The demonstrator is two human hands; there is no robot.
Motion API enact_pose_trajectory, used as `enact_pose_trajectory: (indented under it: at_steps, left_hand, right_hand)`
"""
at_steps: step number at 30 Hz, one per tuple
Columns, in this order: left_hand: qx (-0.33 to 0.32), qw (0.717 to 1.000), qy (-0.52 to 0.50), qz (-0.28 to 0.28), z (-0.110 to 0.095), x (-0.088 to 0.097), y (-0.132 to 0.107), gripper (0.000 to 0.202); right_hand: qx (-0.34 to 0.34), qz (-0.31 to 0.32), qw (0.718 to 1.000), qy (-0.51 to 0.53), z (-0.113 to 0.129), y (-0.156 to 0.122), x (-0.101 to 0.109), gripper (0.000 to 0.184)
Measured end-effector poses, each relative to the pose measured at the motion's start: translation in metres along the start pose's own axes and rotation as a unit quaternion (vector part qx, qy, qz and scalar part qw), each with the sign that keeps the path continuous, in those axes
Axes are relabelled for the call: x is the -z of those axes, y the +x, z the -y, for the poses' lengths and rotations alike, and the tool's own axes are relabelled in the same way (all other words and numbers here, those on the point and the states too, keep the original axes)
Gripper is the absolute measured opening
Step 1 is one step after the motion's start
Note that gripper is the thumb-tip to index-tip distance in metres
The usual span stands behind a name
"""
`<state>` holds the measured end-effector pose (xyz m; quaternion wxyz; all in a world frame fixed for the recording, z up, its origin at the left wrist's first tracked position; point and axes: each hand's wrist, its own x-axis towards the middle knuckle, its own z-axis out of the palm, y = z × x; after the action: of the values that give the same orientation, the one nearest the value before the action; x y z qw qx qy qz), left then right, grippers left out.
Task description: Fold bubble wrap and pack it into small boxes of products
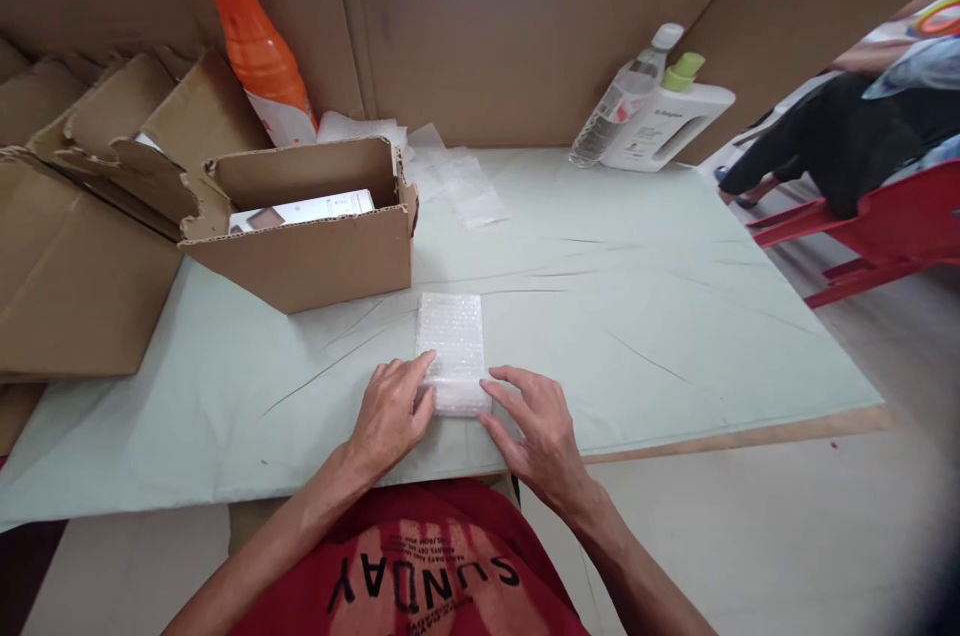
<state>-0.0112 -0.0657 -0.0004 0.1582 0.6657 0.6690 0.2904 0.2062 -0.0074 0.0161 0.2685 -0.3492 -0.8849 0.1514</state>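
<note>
A small packet wrapped in bubble wrap (451,341) lies on the pale green table cover (637,296), near the front edge. My left hand (391,411) rests on the packet's near left corner, fingers curled over its edge. My right hand (536,431) presses on the near right corner with fingers stretched towards the wrap. Both hands hold the near end of the packet down on the table.
An open cardboard box (315,246) with a white carton inside stands behind the packet. Flattened cardboard (67,246) lies at left. An orange bottle (259,46), loose plastic bags (457,181), a clear bottle (622,101) and a white jug (671,121) stand at the back. A red chair (885,226) is at right.
</note>
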Motion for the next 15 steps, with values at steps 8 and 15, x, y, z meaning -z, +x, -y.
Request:
enact_pose_trajectory:
  at_steps: [8,15]
  left_hand:
    - [-0.1,0.993,-0.043,-0.039,-0.001,0.01,-0.015,0.049]
    - [-0.015,0.999,-0.031,-0.018,0.004,0.007,0.001,0.045]
  right_hand:
    - [0.008,0.08,0.996,0.046,-0.008,0.006,-0.012,0.024]
    - [0.011,0.02,1.0,-0.012,0.002,0.004,0.002,0.038]
